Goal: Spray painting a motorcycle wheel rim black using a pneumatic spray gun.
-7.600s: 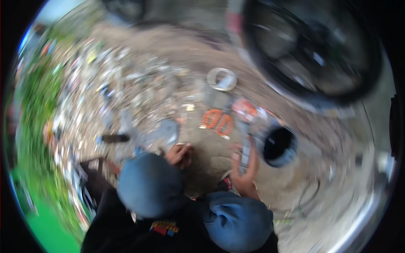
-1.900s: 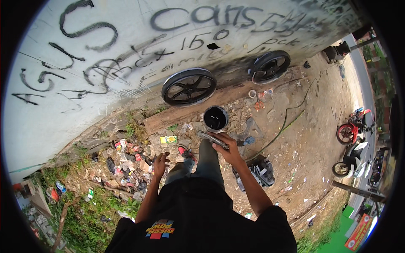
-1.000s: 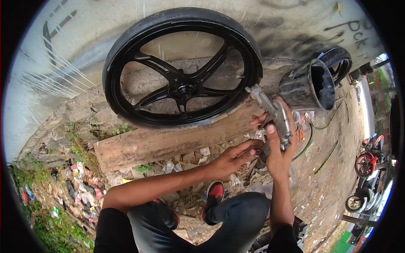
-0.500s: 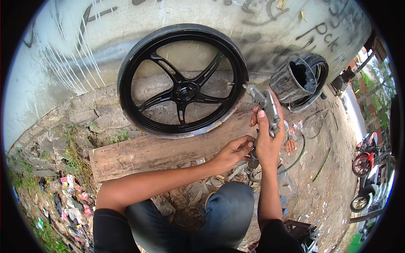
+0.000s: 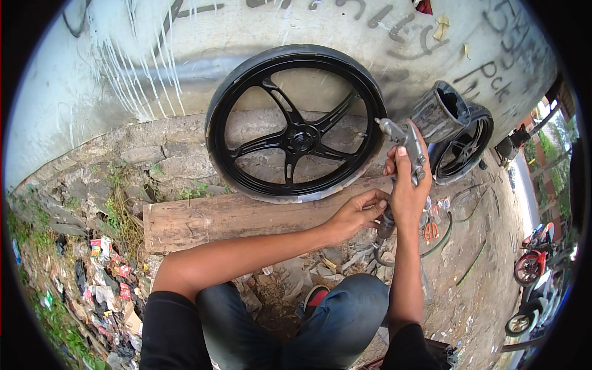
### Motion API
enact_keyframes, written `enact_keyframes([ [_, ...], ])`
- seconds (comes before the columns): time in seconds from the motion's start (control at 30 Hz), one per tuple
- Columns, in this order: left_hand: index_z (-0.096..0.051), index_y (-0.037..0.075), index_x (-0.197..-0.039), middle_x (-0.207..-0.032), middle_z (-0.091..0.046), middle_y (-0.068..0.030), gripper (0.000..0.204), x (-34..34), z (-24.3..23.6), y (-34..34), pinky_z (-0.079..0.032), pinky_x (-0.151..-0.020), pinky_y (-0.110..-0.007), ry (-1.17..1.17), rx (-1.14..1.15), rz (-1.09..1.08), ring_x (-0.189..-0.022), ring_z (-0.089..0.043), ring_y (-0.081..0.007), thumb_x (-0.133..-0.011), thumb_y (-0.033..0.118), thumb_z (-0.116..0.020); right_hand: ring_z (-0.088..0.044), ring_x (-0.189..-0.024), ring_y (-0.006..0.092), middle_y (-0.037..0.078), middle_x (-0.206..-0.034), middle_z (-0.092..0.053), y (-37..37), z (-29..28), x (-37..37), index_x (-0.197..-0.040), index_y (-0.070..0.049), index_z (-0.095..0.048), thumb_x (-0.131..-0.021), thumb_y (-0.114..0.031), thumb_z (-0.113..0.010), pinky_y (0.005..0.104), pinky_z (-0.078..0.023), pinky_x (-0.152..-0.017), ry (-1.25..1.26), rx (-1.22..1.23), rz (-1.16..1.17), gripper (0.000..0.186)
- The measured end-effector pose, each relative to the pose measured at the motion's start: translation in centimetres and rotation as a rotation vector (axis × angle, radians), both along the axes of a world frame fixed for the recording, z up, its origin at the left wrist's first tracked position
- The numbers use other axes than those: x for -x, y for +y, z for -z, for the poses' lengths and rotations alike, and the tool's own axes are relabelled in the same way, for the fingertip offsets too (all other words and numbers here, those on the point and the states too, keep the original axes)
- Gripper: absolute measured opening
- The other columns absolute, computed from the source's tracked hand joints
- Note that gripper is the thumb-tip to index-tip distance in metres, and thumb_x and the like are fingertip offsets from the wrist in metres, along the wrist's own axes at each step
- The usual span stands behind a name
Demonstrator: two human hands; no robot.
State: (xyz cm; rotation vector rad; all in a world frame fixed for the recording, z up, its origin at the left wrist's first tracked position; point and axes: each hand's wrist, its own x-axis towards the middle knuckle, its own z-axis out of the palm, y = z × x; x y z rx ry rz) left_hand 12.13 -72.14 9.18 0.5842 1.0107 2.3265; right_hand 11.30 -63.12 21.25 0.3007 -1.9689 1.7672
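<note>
At the right side of the large black wheel (image 5: 302,140), the right hand (image 5: 406,190) is closed around a grey metal spray gun (image 5: 396,132), covering most of its handle. The left hand (image 5: 356,217) sits lower, fingers bent in against the dark fitting (image 5: 386,226) below the gun; some fingertips are hidden, so I cannot tell whether it grips or only touches. A dark, streaked cup (image 5: 433,118) tilts just beyond the gun; the hand obscures how the two meet, and the cup's inside is too dark to read. The hose (image 5: 378,256) curves from the fitting and disappears behind the right forearm (image 5: 407,277). The cup covers part of the second wheel (image 5: 464,150). Counted, there are two wheels near the pale wall (image 5: 197,92), one gun, one cup, one wooden plank (image 5: 246,221) running below the large wheel, one red-and-black shoe (image 5: 316,299) partly visible between the knees (image 5: 361,305), and at least two motorbikes (image 5: 530,265) by the dark rim of the view. Two orange loops (image 5: 430,232) lie near the right wrist, too small to identify.
</note>
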Motion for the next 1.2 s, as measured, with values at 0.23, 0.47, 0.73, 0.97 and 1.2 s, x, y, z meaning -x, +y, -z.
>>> enact_keyframes([
  [0.23,-0.06,0.008,-0.129,-0.104,-0.056,0.0051,0.026,0.9,-2.5,-1.7,-0.055,-0.082,-0.026,0.012,-0.023,-0.137,-0.097,-0.058,-0.0049,-0.112,0.027,-0.057,-0.054,-0.076,0.0051,0.0,-0.094,-0.064,-3.0,-2.7,1.4,-0.153,-0.007,-0.056,-0.108,-0.014,-0.06,0.0222,-0.047,-0.068,0.058,-0.102,-0.026,0.046],
  [0.47,-0.054,0.006,-0.141,-0.132,-0.061,-0.0024,0.032,-0.2,-3.1,-3.2,-0.053,-0.102,-0.034,0.038,-0.035,-0.287,-0.12,-0.061,-0.0114,-0.113,0.022,-0.053,-0.054,-0.073,0.0038,-0.002,-0.088,-0.064,-5.8,-3.7,1.4,-0.151,-0.009,-0.059,-0.107,-0.016,-0.063,0.0216,-0.047,-0.064,0.063,-0.156,-0.098,0.045],
  [0.73,-0.054,0.003,-0.139,-0.133,-0.06,-0.0046,0.03,-2.1,-4.7,-3.3,-0.052,-0.105,-0.036,0.001,-0.084,-0.443,-0.121,-0.061,-0.0129,-0.115,0.02,-0.047,-0.052,-0.073,0.0037,-0.003,-0.087,-0.063,-6.6,-4.2,1.2,-0.151,-0.011,-0.06,-0.106,-0.019,-0.066,0.0207,-0.045,-0.065,0.038,-0.209,-0.236,0.047],
  [0.97,-0.056,0.003,-0.131,-0.119,-0.061,-0.0025,0.026,-1.2,-4.1,-2.8,-0.052,-0.097,-0.032,0.036,-0.056,-0.409,-0.11,-0.059,-0.0102,-0.115,0.022,-0.048,-0.053,-0.074,0.0054,0.0,-0.089,-0.062,-5.6,-3.7,1.5,-0.152,-0.006,-0.057,-0.107,-0.013,-0.063,0.0225,-0.047,-0.066,0.045,-0.142,-0.187,0.045],
  [1.2,-0.044,-0.001,-0.154,-0.142,-0.058,-0.0091,0.047,-1.0,-3.1,-2.4,-0.05,-0.11,-0.036,0.121,-0.018,-0.235,-0.125,-0.06,-0.0151,-0.116,0.024,-0.047,-0.054,-0.074,0.0047,0.0,-0.089,-0.064,-3.2,-3.0,1.7,-0.151,-0.005,-0.059,-0.108,-0.017,-0.063,0.0224,-0.048,-0.066,0.073,-0.097,-0.078,0.044],
])
